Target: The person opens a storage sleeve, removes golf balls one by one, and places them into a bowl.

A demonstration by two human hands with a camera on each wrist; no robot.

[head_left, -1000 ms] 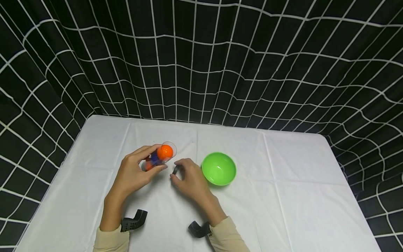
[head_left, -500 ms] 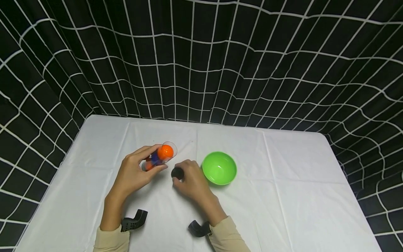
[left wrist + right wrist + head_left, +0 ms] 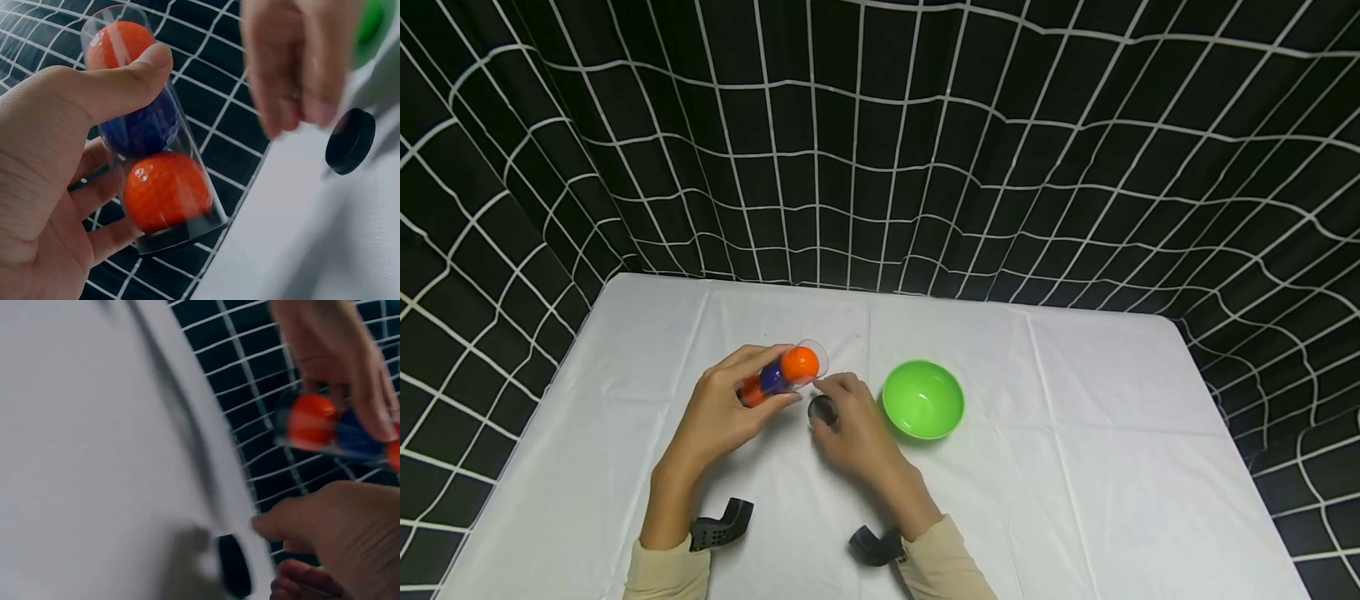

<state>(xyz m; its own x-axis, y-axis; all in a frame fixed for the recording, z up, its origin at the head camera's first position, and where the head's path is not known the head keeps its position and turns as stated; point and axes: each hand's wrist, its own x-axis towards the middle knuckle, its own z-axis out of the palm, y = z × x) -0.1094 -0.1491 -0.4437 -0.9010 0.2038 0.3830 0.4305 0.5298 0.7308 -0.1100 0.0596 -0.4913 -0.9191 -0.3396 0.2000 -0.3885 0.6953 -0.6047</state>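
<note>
In the head view my left hand point(image 3: 718, 412) grips a clear tube with its thumb and fingers. Inside, an orange golf ball point(image 3: 169, 190) sits at the dark-ended bottom, a blue golf ball point(image 3: 144, 128) in the middle and another orange golf ball point(image 3: 115, 44) by the uncapped rim. The left thumb partly covers the upper two. A round black cap point(image 3: 350, 142) rests on the white table. My right hand point(image 3: 857, 425) hovers beside the cap, fingers loosely bent and apart from it in both wrist views.
Just right of my right hand stands a bright green bowl point(image 3: 922, 400). A white cloth covers the table point(image 3: 1120, 433). Black netted-pattern curtains point(image 3: 880, 167) rise behind it and along both sides. A dark camera mount is strapped to each wrist.
The black cap, edge-on at my right fingers a second ago, now lies on the cloth, and those fingers have come off it. The tube in my left hand has shifted slightly right.
</note>
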